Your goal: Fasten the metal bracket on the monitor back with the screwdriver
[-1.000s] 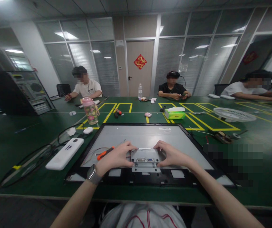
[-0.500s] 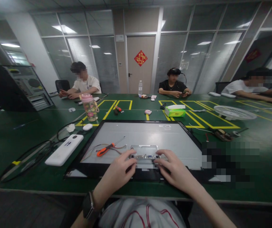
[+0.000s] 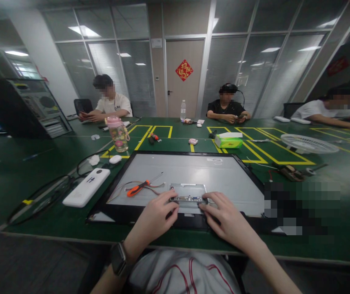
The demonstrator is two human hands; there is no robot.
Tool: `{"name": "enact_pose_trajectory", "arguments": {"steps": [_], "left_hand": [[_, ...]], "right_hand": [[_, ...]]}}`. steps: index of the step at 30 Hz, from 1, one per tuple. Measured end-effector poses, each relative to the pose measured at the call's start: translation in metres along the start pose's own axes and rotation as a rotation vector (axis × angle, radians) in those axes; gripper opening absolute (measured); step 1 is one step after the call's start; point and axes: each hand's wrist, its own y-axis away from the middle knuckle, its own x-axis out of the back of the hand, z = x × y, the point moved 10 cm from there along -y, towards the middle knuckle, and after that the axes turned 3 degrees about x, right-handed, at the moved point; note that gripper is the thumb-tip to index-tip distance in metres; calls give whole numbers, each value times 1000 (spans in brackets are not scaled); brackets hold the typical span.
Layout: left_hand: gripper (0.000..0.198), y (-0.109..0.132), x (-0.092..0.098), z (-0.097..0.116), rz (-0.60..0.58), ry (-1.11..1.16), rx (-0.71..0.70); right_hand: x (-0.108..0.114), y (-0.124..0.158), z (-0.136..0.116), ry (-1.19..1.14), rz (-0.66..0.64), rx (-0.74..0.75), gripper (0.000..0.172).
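Note:
A large flat display panel (image 3: 175, 169) with a black frame lies on the table before me, grey back upward. Near its front edge is a narrow circuit board (image 3: 190, 199), over a shallow rectangular recess. My left hand (image 3: 156, 214) pinches the board's left end with thumb and fingertips. At the opposite end, my right hand (image 3: 225, 214) grips it with bent fingers. Whether the board rests on the panel or is slightly raised, I cannot tell. An orange-handled screwdriver (image 3: 138, 188) lies on the panel to the left, across some thin cables (image 3: 121, 188).
Left of the panel are a white power bank (image 3: 87, 188), black cables (image 3: 40, 200) and a pink-lidded bottle (image 3: 116, 134). Beyond it sits a green tissue pack (image 3: 229, 141). A white fan grille (image 3: 309, 143) lies at right. Several people sit across the table.
My view has shifted slightly, so the scene sits a little further right and the far side higher. Both hands keep their hold on the circuit board, with little visible movement.

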Motion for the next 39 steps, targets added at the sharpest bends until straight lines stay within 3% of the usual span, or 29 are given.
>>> {"name": "enact_pose_trajectory", "arguments": {"steps": [9, 26, 33, 37, 39], "left_hand": [[20, -4, 1, -8, -1, 75, 74], [24, -2, 3, -2, -10, 39, 34], [22, -3, 3, -2, -10, 72, 46], [23, -6, 14, -3, 9, 91, 57], [24, -3, 34, -20, 112, 10, 144]], "right_hand": [[-4, 2, 6, -47, -27, -63, 22], [-4, 2, 8, -75, -19, -74, 29], [-3, 3, 5, -61, -20, -54, 23], [-2, 3, 6, -65, -20, -65, 24], [-2, 2, 6, -71, -16, -69, 27]]}}
